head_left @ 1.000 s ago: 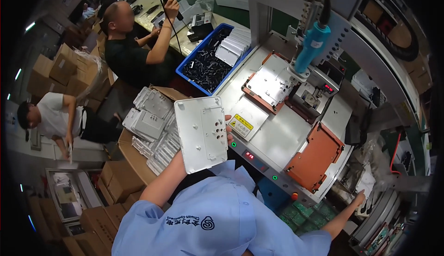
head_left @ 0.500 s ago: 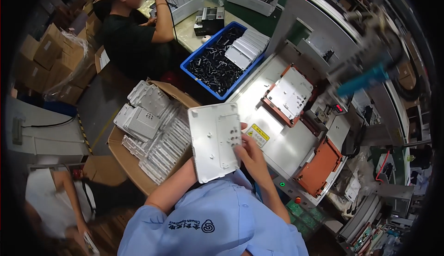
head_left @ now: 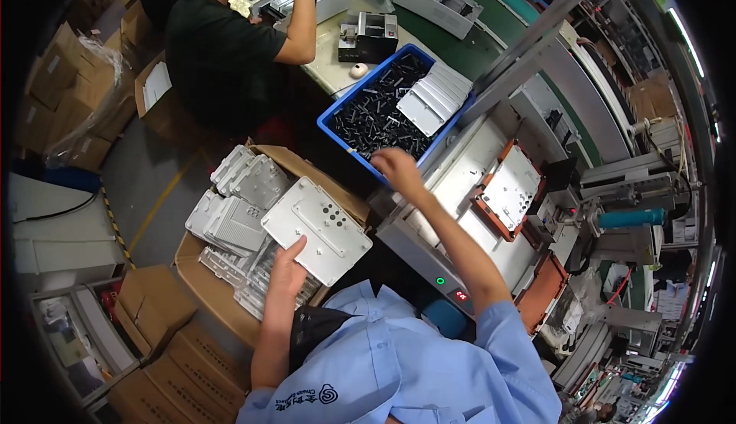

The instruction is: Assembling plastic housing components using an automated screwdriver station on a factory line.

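Observation:
A white plastic panel [head_left: 318, 228] with raised posts and a cluster of small dark holes is in my left hand [head_left: 287, 272], thumb over its near edge. It is tilted above the right side of a cardboard box [head_left: 201, 282] of white plastic housings [head_left: 244, 225]. My right hand [head_left: 397, 169] is at the near edge of a blue bin [head_left: 354, 153], its fingers curled together. Whatever they may hold is too small or hidden to make out. The bin has many small black parts [head_left: 376, 117] and a stack of white panels [head_left: 437, 98] at its right.
On the machine bed at right, another white panel [head_left: 512, 194] sits in an orange-brown fixture; an empty-looking orange-brown fixture [head_left: 543, 290] is nearer. A co-worker [head_left: 222, 56] sits beyond the box. A small black-and-silver device [head_left: 368, 39] stands behind the bin. Closed cartons [head_left: 180, 370] lie at lower left.
My right hand has left the panel and reached forward to the blue bin. The panel, now in my left hand alone, has turned and moved left over the box. The view has shifted.

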A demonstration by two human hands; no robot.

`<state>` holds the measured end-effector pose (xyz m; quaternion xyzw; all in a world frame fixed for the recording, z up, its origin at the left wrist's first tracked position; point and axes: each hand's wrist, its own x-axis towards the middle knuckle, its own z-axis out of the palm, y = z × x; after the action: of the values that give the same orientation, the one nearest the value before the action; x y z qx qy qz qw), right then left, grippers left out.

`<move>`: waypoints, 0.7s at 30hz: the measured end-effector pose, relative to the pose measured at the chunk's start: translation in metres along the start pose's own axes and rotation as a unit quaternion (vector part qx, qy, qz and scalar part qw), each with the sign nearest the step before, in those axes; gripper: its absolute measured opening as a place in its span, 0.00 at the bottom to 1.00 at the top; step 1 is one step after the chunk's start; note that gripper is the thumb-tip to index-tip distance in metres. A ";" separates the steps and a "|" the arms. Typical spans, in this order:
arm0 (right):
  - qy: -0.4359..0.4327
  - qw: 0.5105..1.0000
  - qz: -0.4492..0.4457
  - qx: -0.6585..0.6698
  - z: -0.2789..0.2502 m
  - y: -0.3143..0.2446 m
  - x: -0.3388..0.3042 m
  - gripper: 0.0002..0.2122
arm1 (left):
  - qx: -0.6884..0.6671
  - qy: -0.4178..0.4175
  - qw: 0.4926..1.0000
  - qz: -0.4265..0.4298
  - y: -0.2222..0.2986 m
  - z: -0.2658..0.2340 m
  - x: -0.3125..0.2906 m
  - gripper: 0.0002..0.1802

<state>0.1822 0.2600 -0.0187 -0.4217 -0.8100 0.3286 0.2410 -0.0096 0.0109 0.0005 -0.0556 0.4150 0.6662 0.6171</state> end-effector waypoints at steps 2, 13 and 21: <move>0.110 0.985 0.006 -0.133 0.008 0.054 0.037 0.07 | 0.002 0.009 1.000 -0.001 0.007 -0.007 0.003 0.27; 0.037 0.957 -0.085 -0.277 0.029 0.126 0.104 0.05 | 0.027 0.006 1.000 -0.009 0.035 -0.001 0.012 0.27; 0.007 0.947 -0.123 -0.296 0.024 0.115 0.101 0.09 | 0.048 0.009 0.998 0.028 0.045 0.027 0.015 0.25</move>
<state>0.1736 0.3862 -0.1077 -0.3737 -0.9146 0.0394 0.1494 -0.0402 0.0440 0.0308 -0.0201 0.4541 0.6621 0.5959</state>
